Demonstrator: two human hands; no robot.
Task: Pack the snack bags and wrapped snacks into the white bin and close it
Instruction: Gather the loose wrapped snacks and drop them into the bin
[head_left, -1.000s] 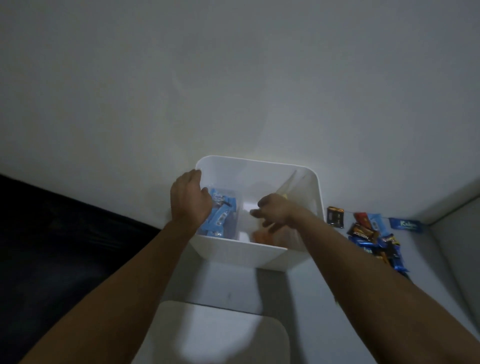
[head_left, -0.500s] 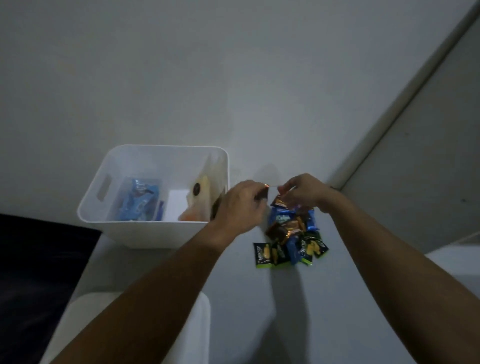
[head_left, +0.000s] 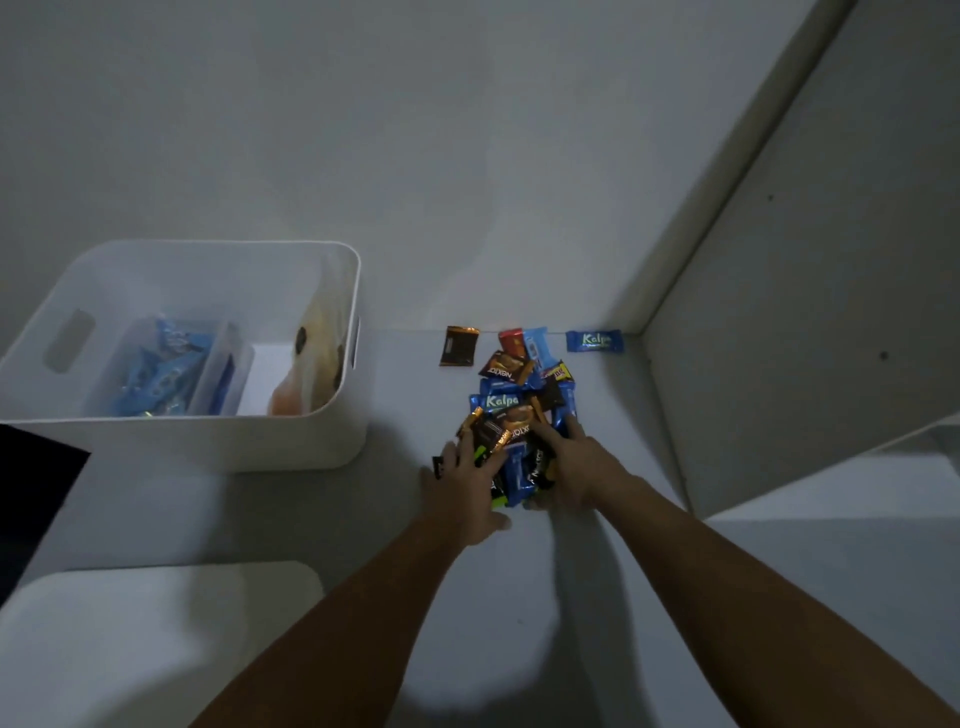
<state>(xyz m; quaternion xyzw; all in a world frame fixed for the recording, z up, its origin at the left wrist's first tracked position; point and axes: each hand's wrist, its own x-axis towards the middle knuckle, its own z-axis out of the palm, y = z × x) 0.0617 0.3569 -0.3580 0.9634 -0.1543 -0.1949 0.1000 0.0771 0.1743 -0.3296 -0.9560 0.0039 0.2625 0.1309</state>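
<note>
Legibly, "Kalpa" shows on a lone blue wrapper and within the wrapped-snack pile, right of the white bin. Left hand and right hand press the pile's near end from either side, fingers extended, clasping nothing.

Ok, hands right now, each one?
Left hand: open, fingers spread against the pile of wrapped snacks.
Right hand: open, pressing the pile's other side.

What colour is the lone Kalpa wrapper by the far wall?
Blue with pale lettering, on the Kalpa wrapper, clearest in the head view.
</note>
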